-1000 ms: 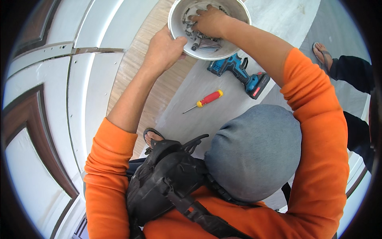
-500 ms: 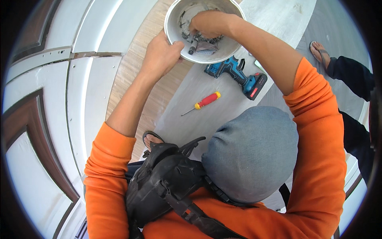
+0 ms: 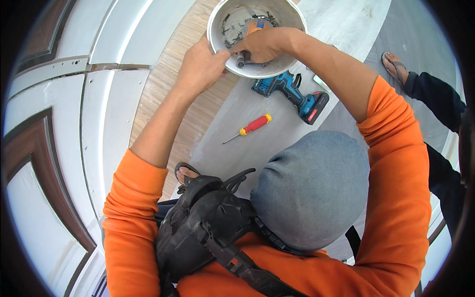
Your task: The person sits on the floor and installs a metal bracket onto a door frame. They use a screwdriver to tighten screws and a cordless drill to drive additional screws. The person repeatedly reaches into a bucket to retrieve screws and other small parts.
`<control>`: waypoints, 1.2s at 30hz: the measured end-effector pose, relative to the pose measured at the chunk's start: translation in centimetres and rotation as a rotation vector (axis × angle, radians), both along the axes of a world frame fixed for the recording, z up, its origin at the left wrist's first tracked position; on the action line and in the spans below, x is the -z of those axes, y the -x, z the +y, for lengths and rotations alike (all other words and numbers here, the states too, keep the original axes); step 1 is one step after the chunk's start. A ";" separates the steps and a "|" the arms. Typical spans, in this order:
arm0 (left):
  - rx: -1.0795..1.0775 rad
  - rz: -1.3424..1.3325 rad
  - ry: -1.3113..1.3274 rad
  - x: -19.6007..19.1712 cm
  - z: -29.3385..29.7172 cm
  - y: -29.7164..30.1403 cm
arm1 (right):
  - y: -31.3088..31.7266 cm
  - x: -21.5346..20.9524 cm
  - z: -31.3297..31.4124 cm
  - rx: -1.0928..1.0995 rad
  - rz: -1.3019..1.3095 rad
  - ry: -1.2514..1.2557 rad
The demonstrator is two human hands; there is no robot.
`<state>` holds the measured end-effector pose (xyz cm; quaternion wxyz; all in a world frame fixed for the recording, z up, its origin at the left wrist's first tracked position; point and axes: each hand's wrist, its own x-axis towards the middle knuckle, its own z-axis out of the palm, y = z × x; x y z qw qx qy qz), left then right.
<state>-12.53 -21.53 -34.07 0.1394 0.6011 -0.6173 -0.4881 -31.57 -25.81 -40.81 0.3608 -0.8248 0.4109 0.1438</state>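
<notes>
My left hand (image 3: 204,65) is closed on the near left rim of a white bucket (image 3: 302,29), thumb over the edge. Inside the bucket is my right hand (image 3: 262,45), its index finger stretched toward the left wall and its other fingers partly hidden. Just beyond that hand sits a rounded orange and blue object (image 3: 257,24), its kind unclear. Small dark screws or similar bits (image 3: 269,19) lie scattered on the bucket's bottom. A dark grey cylindrical piece (image 3: 241,58) lies under the fingertips.
Below the bucket, a blue cordless drill (image 3: 292,94) and a red and yellow screwdriver (image 3: 255,124) lie on a pale board (image 3: 213,148). White panelled doors (image 3: 54,94) stand on the left. Sandalled feet (image 3: 395,67) show at right and lower left.
My right hand has moved nearer within the bucket, toward its near wall. The orange and blue object now shows beyond it, and the grey item near the wall is mostly covered.
</notes>
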 end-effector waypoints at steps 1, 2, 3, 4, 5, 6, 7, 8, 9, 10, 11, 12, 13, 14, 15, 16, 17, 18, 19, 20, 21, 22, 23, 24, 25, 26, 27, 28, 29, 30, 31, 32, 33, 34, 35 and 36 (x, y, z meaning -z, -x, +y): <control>-0.017 0.005 0.004 0.3 0.0 -0.3 | -0.4 -0.5 0.1 -0.025 0.040 0.015; -0.025 -0.007 0.007 0.5 0.1 -0.6 | -0.6 -1.0 0.2 -0.050 0.079 0.030; -0.034 -0.018 0.011 0.6 0.2 -0.9 | -0.8 -1.5 0.1 -0.076 0.118 0.046; -0.037 -0.027 0.015 0.6 0.3 -1.0 | -0.8 -2.0 0.0 0.007 0.132 -0.001; -0.027 -0.027 0.020 0.7 0.4 -1.0 | -1.0 -2.5 -0.2 0.089 0.146 -0.048; -0.018 -0.027 0.025 0.7 0.4 -1.1 | -1.1 -2.6 -0.3 0.169 0.159 -0.094; -0.005 -0.019 0.028 0.5 0.4 -1.0 | -0.8 -2.1 -0.7 0.177 0.130 0.086; 0.022 -0.003 0.023 0.1 0.3 -0.5 | -0.3 -0.8 -1.4 0.189 0.105 0.262; 0.049 0.014 0.019 -0.4 0.1 0.1 | 0.5 0.3 -2.2 0.198 0.081 0.438; 0.055 0.019 0.016 -0.7 0.2 0.0 | 0.6 0.2 -3.3 0.009 0.172 0.435; 0.040 0.010 0.024 -0.5 0.3 -0.3 | 0.7 -0.7 -4.6 -0.182 0.263 0.431; 0.026 0.001 0.031 -0.2 0.3 -0.5 | 0.8 -1.6 -5.4 -0.372 0.354 0.426; 0.023 -0.006 0.041 0.0 0.1 -0.5 | 0.2 -2.2 -6.0 -0.623 0.520 0.326; 0.030 -0.012 0.035 0.2 -0.1 -0.5 | 0.2 -1.9 -5.4 -0.493 0.522 0.214; 0.038 -0.019 0.030 0.3 -0.2 -0.6 | -0.1 -1.4 -4.2 -0.363 0.523 0.103; 0.042 -0.027 0.024 0.3 -0.2 -0.8 | -0.4 -1.4 -3.3 -0.235 0.518 -0.005; 0.043 -0.030 0.030 0.4 -0.3 -0.9 | -0.7 -1.5 -2.9 -0.118 0.463 -0.035; 0.042 -0.034 0.036 0.4 -0.2 -1.0 | -1.0 -1.7 -2.5 -0.003 0.407 -0.064; 0.044 -0.036 0.040 0.4 -0.1 -0.9 | -1.2 -1.8 -2.2 0.114 0.351 -0.095; 0.054 -0.032 0.051 0.2 0.0 -0.5 | -0.4 -0.3 -2.4 0.043 0.287 0.027; 0.065 -0.028 0.062 0.0 0.0 0.0 | 0.7 2.0 -2.7 -0.029 0.223 0.149; 0.060 -0.030 0.070 -0.1 0.1 -0.3 | 0.2 1.9 -2.5 -0.116 0.152 0.270; 0.055 -0.036 0.067 0.0 0.1 -0.5 | -0.3 1.7 -2.6 -0.070 0.170 0.175; 0.051 -0.042 0.065 0.1 0.1 -0.7 | -0.8 1.5 -2.8 -0.023 0.189 0.080; 0.049 -0.045 0.065 0.1 0.0 -0.7 | -1.2 0.6 -2.9 0.027 0.209 -0.013; 0.048 -0.045 0.060 0.2 0.0 -0.8 | -1.4 0.5 -3.1 0.050 0.230 0.030; 0.046 -0.045 0.055 0.3 -0.1 -0.9 | -1.6 0.3 -3.3 0.074 0.250 0.074; 0.045 -0.046 0.048 0.4 -0.1 -1.0 | -1.7 0.3 -3.6 0.097 0.269 0.115; 0.052 -0.036 0.055 0.3 0.0 -0.8 | -0.5 0.8 -5.7 -0.057 0.285 0.028; 0.079 -0.022 0.065 -0.2 -0.1 0.1 | 2.4 1.7 -9.2 -0.192 0.303 -0.062; 0.071 -0.020 0.067 -0.2 0.0 -0.2 | 2.1 1.9 -9.2 -0.233 0.276 -0.026; 0.071 -0.024 0.066 0.0 0.0 -0.2 | 2.5 1.9 -9.0 -0.260 0.260 0.009; 0.029 -0.042 0.057 0.6 0.1 -1.6 | -0.3 0.7 -5.0 -0.199 0.194 0.169; 0.012 -0.052 0.065 0.5 0.2 -2.0 | -1.2 -0.7 -2.6 -0.109 0.136 0.338; 0.035 -0.047 0.075 0.3 0.0 -1.4 | -0.5 0.7 -1.8 -0.168 0.105 0.522; 0.055 -0.043 0.084 0.1 -0.2 -0.9 | 0.3 2.0 -1.4 -0.231 -0.038 0.755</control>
